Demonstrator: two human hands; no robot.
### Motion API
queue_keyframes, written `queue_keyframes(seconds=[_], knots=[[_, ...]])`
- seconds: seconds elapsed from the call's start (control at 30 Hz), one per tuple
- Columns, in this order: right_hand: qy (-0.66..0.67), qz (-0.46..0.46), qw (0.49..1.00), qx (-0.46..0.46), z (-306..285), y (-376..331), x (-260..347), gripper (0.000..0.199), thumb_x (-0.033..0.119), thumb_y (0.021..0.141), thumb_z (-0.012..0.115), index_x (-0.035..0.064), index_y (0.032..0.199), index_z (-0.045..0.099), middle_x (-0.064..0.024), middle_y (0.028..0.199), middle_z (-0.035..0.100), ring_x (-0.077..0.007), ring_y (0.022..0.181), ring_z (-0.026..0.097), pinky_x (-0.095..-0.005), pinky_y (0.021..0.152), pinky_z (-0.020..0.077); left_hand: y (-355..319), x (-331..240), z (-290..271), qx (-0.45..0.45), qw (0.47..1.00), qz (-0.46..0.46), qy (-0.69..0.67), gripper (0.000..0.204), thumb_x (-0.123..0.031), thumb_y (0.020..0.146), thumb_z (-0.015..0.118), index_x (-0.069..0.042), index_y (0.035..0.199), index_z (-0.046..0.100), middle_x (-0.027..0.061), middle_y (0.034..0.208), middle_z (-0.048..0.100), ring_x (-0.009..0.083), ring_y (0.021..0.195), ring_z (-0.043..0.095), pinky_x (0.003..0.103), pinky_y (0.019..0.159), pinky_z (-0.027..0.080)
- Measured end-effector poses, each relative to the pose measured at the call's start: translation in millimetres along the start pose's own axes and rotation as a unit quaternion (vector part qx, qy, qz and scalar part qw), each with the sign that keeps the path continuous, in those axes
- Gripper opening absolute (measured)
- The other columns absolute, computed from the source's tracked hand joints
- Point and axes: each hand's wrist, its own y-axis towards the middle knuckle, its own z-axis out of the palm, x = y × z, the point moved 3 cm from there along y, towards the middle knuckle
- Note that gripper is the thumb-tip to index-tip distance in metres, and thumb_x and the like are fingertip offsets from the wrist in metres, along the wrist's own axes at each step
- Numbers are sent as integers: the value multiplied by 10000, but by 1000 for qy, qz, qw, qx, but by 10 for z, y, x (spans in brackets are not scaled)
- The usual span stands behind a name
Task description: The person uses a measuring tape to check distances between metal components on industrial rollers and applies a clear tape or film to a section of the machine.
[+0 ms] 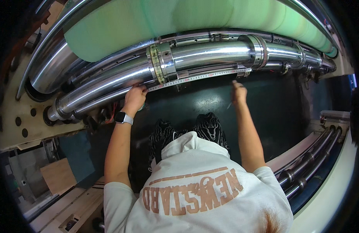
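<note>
A white tape measure [195,77] stretches along the front of a shiny metal shaft [214,54], from my left hand to a clamp ring at the right. My left hand [136,98] is closed on the tape's left end, close against the lower bar. A small teal bit shows under that palm; I cannot tell if it is the tape's case. Below the tape's right part is my right hand [238,93], apart from the tape, with its fingers curled together. Something thin and pale sticks out below it, too blurred to name.
Collars [258,50] ring the shaft, one with a worn yellowish band [155,64]. Behind it lies a large green roller [187,19]. A cream machine side plate [16,101] stands at left. More metal rollers [311,163] run at lower right, above a dark floor [179,108].
</note>
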Motion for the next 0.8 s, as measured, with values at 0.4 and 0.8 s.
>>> queue_keyframes(seconds=[0.4,0.8], knots=[[250,329,833,368,1884,-954,-654,635,534,913,91,17,1101,407,-273,978,593,-110,466,279,-223,368,212,89,-79,-108,90,996,-15,-22,253,-219,811,562,2,916,627,224,899,601,386,878,557,430,756,441],[323,325,823,335,2066,-868,-749,505,469,844,218,31,913,458,-131,736,502,-138,476,330,-243,363,204,106,-109,-118,96,995,-13,-27,263,-220,812,564,14,914,626,244,872,598,404,857,554,431,746,435]])
